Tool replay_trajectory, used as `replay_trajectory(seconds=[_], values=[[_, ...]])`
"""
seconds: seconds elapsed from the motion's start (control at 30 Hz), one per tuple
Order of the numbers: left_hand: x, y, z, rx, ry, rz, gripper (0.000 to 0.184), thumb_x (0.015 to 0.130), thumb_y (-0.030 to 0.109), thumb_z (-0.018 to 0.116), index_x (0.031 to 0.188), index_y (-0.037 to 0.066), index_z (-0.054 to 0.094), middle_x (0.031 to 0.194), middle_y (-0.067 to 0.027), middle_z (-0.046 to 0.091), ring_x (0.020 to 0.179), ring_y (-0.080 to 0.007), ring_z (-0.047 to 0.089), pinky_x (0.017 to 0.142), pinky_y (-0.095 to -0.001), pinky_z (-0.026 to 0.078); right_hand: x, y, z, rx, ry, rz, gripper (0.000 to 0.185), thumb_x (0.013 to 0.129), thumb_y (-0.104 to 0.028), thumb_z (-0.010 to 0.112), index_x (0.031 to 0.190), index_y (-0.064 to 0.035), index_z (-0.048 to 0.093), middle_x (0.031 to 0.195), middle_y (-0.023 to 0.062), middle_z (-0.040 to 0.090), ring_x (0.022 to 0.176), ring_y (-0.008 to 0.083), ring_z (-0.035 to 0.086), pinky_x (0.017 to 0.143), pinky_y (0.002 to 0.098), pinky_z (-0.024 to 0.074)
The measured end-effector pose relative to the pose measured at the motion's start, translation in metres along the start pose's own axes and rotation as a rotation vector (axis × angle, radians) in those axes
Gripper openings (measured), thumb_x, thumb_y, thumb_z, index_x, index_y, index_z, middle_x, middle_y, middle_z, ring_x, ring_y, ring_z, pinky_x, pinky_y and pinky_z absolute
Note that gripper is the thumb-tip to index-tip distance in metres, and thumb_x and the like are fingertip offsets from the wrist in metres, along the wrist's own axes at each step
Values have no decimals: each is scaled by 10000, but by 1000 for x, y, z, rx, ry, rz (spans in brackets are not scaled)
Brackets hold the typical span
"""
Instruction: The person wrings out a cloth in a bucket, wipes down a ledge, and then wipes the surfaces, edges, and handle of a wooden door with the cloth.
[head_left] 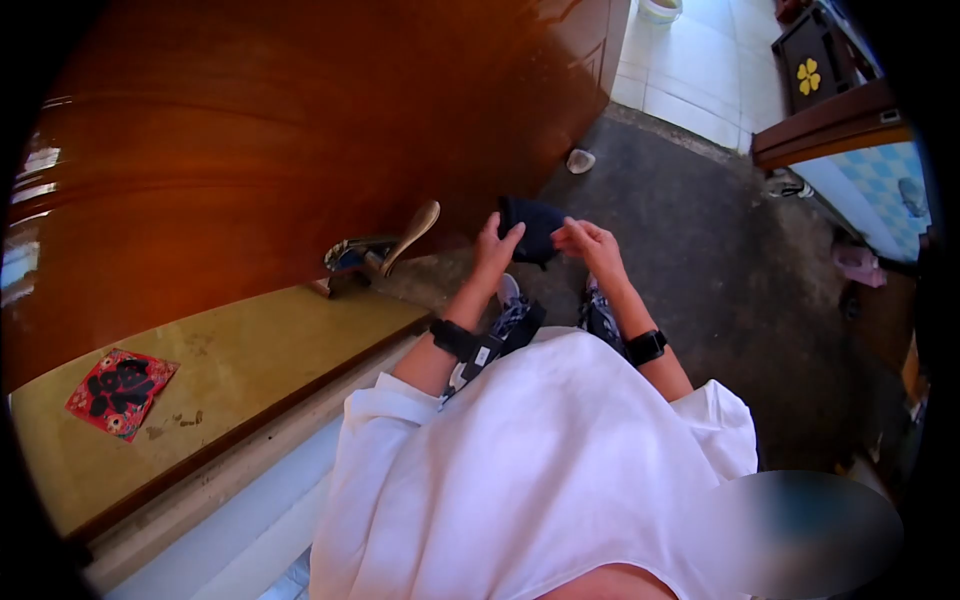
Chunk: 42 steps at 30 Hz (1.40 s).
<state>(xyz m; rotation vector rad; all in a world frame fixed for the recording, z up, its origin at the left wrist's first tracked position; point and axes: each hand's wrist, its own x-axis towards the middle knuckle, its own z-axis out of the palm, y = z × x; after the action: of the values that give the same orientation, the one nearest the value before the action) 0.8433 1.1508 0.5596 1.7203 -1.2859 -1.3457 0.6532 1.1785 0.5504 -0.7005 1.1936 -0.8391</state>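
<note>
A dark, soft-looking piece of cloth [537, 232] hangs between my two hands, above the dark floor. My left hand [497, 243] grips its left edge, with the thumb across the front. At its upper right edge, my right hand [590, 243] has the fingertips pinched on the cloth. Black bands are around both forearms. Below the hands, my shoes and patterned trouser legs show in part.
A brown door [300, 130] with a metal handle [410, 238] stands at the left. A pale stone [580, 161] lies by its lower edge. A red paper [122, 393] is on the yellowish panel. A bucket [660, 10] sits on white tiles beyond.
</note>
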Motion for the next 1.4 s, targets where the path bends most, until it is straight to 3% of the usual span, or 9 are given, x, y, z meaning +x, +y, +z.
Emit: replay_trajectory(seconds=[0.23, 0.37, 0.5, 0.7, 0.77, 0.97, 1.17, 1.27, 1.4], values=[[-60, 83, -29, 685, -68, 746, 360, 809, 273, 684, 1098, 66, 629, 1241, -94, 573, 1124, -277, 556, 924, -340, 451, 23, 11, 35, 743, -194, 280, 471, 958, -420, 418, 1362, -178, 404, 1213, 84, 556, 1030, 244, 593, 861, 401, 514], [-76, 119, -103, 858, 298, 756, 250, 815, 128, 657, 1058, 71, 637, 1139, -94, 604, 1020, -269, 578, 866, -363, 467, 60, -53, 74, 628, -51, 7, 426, 955, -291, 476, 1360, -167, 424, 1317, 48, 467, 1140, 210, 527, 851, 358, 512], [-100, 100, -145, 905, 464, 797, 148, 807, 42, 626, 954, 42, 643, 974, -119, 620, 870, -293, 589, 780, -348, 471, 102, -52, 119, -360, 411, -733, 533, 888, -79, 541, 1392, -118, 373, 1340, 164, 426, 1205, 318, 463, 981, 361, 406], [-112, 33, -205, 391, 709, 572, 79, 828, 24, 538, 875, 20, 602, 807, -70, 581, 773, -197, 566, 688, -320, 460, 72, 98, 154, -816, -132, -607, 522, 794, 13, 531, 1302, -99, 500, 1292, 206, 473, 1176, 374, 476, 974, 380, 415], [-92, 1, -234, -132, 799, 248, 75, 859, 56, 500, 860, 25, 568, 774, -25, 547, 745, -163, 535, 686, -302, 446, 89, 140, 143, 92, -21, 269, 495, 805, -33, 559, 1294, -94, 509, 1262, 192, 516, 1116, 349, 534, 930, 361, 451], [-5, -29, -272, -611, 531, 140, 344, 947, 305, 435, 1131, 40, 555, 1049, -101, 596, 896, -204, 588, 784, -333, 493, 84, 37, 154, -170, 730, -651, 447, 843, -4, 522, 1283, -81, 513, 1253, 126, 548, 1088, 252, 556, 899, 327, 447], [3, -75, -290, -660, 232, 37, 310, 924, 327, 485, 1060, 67, 586, 1033, -88, 625, 965, -242, 588, 854, -401, 486, 71, 142, 161, -734, -262, 75, 465, 777, -41, 511, 1236, -102, 559, 1128, 182, 616, 1061, 307, 582, 885, 365, 478], [7, -106, -300, -783, 114, 140, 291, 918, 335, 504, 1025, 78, 590, 1020, -73, 627, 977, -247, 582, 854, -404, 482, 52, 124, 150, 56, 270, 68, 412, 843, -115, 556, 1254, -107, 540, 1048, 129, 649, 723, 202, 669, 635, 295, 536], [1, -79, -263, -736, 146, 151, 323, 923, 348, 501, 1088, 81, 575, 1120, -81, 592, 1062, -241, 543, 913, -418, 450, 3, -49, 138, 253, 305, -362, 266, 872, -104, 617, 1137, -99, 616, 941, 17, 640, 786, 97, 605, 632, 242, 505]])
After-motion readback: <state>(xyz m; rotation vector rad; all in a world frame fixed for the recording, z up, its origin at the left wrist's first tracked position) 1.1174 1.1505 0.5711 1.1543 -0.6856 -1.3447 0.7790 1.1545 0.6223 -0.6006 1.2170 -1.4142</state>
